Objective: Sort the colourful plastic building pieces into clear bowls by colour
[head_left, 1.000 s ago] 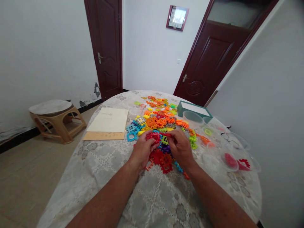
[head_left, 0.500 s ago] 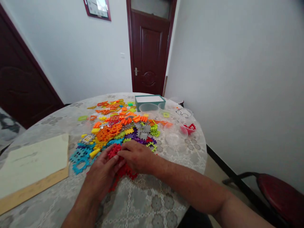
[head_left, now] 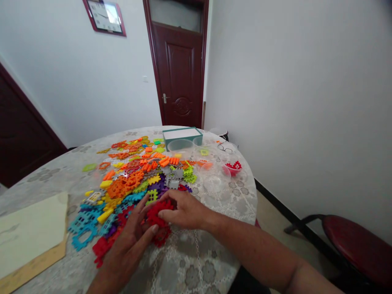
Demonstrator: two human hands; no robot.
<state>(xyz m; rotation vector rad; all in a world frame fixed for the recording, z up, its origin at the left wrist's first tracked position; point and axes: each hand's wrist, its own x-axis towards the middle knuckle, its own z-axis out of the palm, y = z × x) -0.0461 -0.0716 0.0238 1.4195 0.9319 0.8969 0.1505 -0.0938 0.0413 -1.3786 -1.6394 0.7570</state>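
My right hand (head_left: 185, 209) grips red interlocking plastic pieces (head_left: 158, 210) with toothed edges, thumb in front and fingers behind. Close beside them is my left hand (head_left: 130, 241), fingers stretched out and thumb apart; whether it touches the red pieces is hard to tell. Another red toothed piece (head_left: 161, 237) shows just below the right hand's pieces. More red pieces (head_left: 102, 247) lie left of my left wrist. Beyond the hands spreads a heap of building pieces: blue ones (head_left: 84, 237), orange ones (head_left: 125, 184), grey ones (head_left: 174, 179) and a lime window-like piece (head_left: 151, 197).
Clear plastic bowls (head_left: 219, 177) stand on the right of the round table, one holding red pieces (head_left: 234, 167). A green-edged box (head_left: 183, 139) stands at the back. Paper sheets (head_left: 33, 228) lie at left. A red chair (head_left: 355, 241) is at right.
The view has shifted, so the table sits further left. My left hand has opened away from the red pieces, which are now in my right hand. More red pieces show at left.
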